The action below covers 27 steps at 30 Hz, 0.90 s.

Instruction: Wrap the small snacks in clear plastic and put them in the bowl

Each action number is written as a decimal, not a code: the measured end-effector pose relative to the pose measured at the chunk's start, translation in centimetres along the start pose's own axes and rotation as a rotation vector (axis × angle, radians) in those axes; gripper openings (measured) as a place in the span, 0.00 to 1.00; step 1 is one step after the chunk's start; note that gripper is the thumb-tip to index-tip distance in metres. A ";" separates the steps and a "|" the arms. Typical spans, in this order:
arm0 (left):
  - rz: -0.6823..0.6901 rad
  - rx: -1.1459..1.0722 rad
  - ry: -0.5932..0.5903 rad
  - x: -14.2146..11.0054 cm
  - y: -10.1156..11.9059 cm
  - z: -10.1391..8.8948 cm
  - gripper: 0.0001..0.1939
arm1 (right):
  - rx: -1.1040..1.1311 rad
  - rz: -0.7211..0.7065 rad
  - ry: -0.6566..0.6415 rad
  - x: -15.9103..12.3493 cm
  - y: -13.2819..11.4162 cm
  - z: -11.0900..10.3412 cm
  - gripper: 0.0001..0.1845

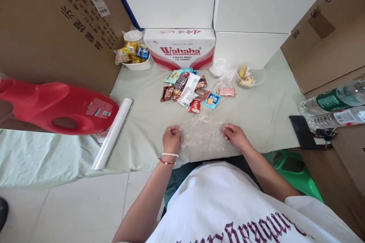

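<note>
A clear, crinkled sheet of plastic film (203,134) is spread low over the table's front edge between my hands. My left hand (172,136) pinches its left side, and my right hand (234,136) pinches its right side. Whether the film is a flat sheet or a bag I cannot tell. Just beyond it lies a pile of small wrapped snack packets (186,89) in brown, red, white and blue. A pink packet (227,91) rests to the right of the pile, by some crumpled clear plastic (221,69).
On the left lie a white roll (112,133) and a red jug (62,108). At the back are a white tub of snacks (138,65), a Wahaha carton (180,50) and a clear bowl (258,78) with yellow packets. Water bottles (339,98) and a black phone-like object (302,132) lie right.
</note>
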<state>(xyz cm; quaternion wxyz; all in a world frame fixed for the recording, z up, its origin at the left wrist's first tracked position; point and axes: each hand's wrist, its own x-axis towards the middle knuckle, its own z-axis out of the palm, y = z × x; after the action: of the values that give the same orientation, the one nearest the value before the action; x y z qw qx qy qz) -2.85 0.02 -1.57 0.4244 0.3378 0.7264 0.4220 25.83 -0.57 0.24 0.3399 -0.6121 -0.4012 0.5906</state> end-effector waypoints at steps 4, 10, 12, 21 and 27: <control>0.378 0.265 0.190 -0.7 0.7 -0.9 0.21 | -0.117 -0.078 0.065 0.3 1.5 -0.2 0.19; 0.896 0.705 -0.668 -1.6 2.2 0.7 0.25 | -0.370 -0.255 0.101 0.4 0.8 -0.8 0.18; 0.811 0.692 -0.643 -0.7 2.4 1.0 0.24 | -0.486 -0.301 0.139 0.2 0.3 -1.6 0.18; 0.700 1.080 -0.315 0.7 1.2 0.9 0.30 | -0.685 -0.201 0.021 -1.8 2.1 -6.9 0.19; 0.791 1.158 -0.365 -1.1 -0.7 -0.5 0.49 | -0.942 -0.253 0.070 4.3 -3.5 -11.2 0.19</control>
<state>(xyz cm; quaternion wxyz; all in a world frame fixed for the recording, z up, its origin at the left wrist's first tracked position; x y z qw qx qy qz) -2.91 -1.36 -1.73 0.1076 0.8110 0.5743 0.0286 36.60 5.47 2.23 0.1085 -0.6653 -0.6845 0.2778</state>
